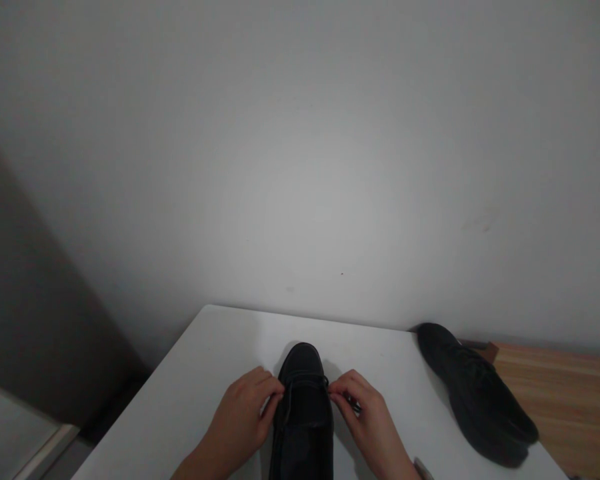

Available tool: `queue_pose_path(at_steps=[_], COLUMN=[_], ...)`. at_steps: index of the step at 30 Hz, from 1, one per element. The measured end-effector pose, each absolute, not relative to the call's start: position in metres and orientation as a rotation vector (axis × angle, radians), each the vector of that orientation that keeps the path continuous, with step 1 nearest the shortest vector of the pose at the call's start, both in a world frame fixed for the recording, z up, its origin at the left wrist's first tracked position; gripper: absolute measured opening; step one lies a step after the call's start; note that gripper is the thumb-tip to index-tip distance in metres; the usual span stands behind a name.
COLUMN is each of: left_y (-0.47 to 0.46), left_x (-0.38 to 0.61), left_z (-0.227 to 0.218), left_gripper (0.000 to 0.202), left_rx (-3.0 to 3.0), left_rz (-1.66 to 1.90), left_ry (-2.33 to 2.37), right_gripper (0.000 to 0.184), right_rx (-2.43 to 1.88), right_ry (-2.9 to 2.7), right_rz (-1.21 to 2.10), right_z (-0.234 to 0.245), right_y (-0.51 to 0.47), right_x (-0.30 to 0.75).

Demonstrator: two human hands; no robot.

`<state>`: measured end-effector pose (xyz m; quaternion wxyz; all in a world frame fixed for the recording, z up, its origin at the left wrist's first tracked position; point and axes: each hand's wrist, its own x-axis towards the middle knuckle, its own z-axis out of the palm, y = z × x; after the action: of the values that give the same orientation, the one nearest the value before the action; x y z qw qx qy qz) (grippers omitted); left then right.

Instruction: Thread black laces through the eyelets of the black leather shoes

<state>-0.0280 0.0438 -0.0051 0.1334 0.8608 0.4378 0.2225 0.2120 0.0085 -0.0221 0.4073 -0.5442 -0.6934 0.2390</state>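
A black shoe stands on the white table, toe pointing away from me toward the wall. My left hand is at its left side, fingertips pinched on the lace by the eyelets. My right hand mirrors it on the right side, fingertips pinched on the other lace end. A thin lace runs across the shoe's top between both hands.
A second black shoe lies on the table's right edge, partly over a wooden surface. A plain white wall rises just behind the table. A dark panel stands at the left.
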Motion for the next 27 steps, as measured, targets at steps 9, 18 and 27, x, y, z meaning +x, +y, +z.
queue_pose_path(at_steps=[9, 18, 27], left_y=[0.045, 0.044, 0.037], left_x=[-0.032, -0.035, -0.031], left_z=[-0.01, -0.016, -0.01], left_gripper=[0.021, 0.024, 0.021], left_rx=[2.566, 2.418, 2.282], left_rz=[0.739, 0.73, 0.827], left_ry=[1.272, 1.248, 1.251], right_gripper=[0.014, 0.018, 0.016], right_rx=[-1.413, -1.402, -1.349], right_ry=[-1.81, -1.801, -1.683], right_rz=[0.439, 0.525, 0.601], right_z=[-0.024, -0.02, -0.022], right_y=[0.008, 0.004, 0.002], right_x=[0.211, 0.208, 0.202])
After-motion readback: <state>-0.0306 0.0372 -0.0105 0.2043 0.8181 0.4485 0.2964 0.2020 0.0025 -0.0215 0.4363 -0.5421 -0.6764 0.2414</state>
